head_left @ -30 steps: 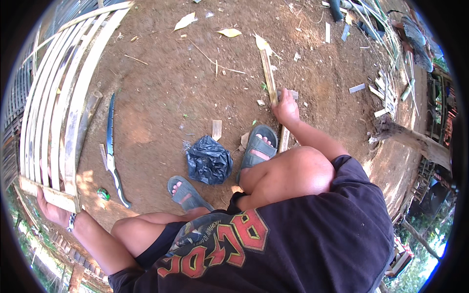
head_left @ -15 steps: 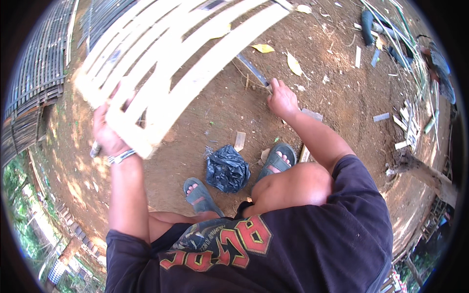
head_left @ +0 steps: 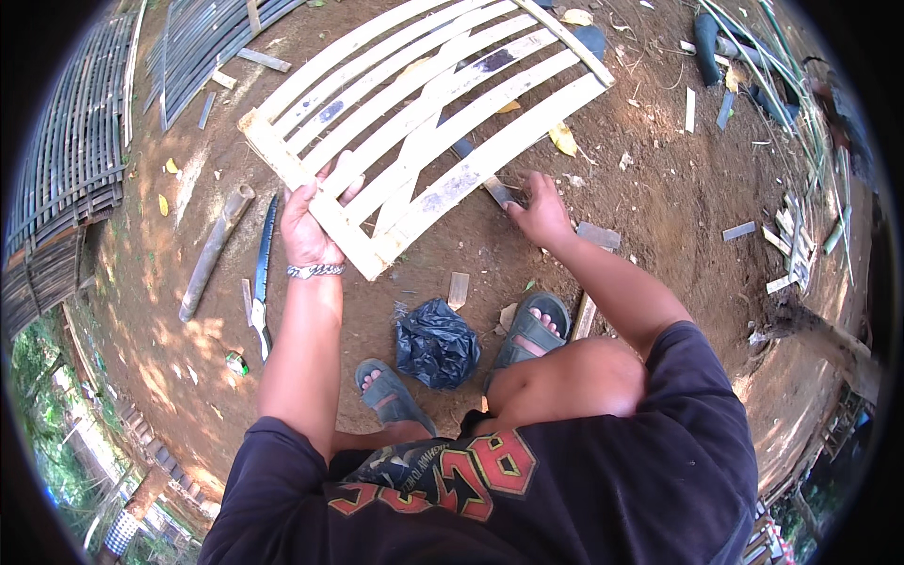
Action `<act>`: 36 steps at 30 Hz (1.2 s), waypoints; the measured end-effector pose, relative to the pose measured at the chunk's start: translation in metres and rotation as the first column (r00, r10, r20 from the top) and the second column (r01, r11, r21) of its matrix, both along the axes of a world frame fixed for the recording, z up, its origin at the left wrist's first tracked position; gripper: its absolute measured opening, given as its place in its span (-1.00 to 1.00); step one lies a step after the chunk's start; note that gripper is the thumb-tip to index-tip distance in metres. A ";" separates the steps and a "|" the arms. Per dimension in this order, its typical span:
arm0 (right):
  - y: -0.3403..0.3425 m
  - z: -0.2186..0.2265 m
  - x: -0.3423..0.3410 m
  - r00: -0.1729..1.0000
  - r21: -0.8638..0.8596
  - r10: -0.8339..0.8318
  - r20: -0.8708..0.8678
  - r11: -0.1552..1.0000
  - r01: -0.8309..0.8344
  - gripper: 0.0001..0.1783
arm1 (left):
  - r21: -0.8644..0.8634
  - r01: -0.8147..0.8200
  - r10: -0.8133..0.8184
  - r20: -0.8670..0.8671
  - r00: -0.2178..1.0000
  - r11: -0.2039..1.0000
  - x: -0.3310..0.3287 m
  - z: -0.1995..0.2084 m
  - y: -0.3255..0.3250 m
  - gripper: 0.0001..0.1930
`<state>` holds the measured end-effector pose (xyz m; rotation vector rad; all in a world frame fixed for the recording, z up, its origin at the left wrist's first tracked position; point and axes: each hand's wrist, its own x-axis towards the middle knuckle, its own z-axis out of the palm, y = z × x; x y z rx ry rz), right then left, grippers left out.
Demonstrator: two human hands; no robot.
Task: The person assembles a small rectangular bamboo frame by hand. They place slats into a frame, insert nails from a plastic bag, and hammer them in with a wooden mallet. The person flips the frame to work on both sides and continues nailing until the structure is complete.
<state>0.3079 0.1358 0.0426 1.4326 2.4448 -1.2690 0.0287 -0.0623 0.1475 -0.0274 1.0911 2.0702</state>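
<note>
My left hand [head_left: 313, 226], with a chain bracelet at its wrist, grips the near left end of a pale slatted wooden panel [head_left: 461, 179]. Its fingers wrap round the end bar; the panel is raised and tilted above the ground. Dark smudges mark some slats. Near the panel's right edge, my right hand [head_left: 541, 212] has thumb and fingers at the near end of a flat, dark-grey blade [head_left: 497, 191]. The blade's far part passes beneath the slats and is partly hidden. Its handle, if any, is covered by my fingers.
On the soil lie a bamboo tube [head_left: 217, 250], a handsaw [head_left: 265, 268], a small tape measure [head_left: 236, 363] and a crumpled black plastic bag [head_left: 436, 344] between my feet. Bamboo slat racks [head_left: 71, 141] stand left. Offcuts [head_left: 789, 240] and a log [head_left: 824, 339] lie right.
The panel has swung right and lower with my left hand, uncovering the tube and saw. My right hand and the blade have shifted slightly nearer to me.
</note>
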 end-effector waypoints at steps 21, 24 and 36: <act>0.018 -0.005 -0.003 0.833 -0.766 -0.545 -0.095 0.575 0.288 -0.36 | -0.525 0.008 0.101 0.179 0.979 0.851 0.025 -0.125 -0.013 -0.22; 0.026 -0.009 -0.014 0.788 -0.812 -0.606 -0.113 0.513 0.278 -0.48 | -0.709 -0.131 0.178 -0.007 0.984 0.693 0.040 -0.121 0.011 -0.10; 0.064 0.000 -0.013 0.727 -0.701 -0.654 -0.209 0.618 0.356 -0.64 | -0.616 -0.170 0.172 -0.056 0.983 0.769 0.053 -0.119 0.067 -0.23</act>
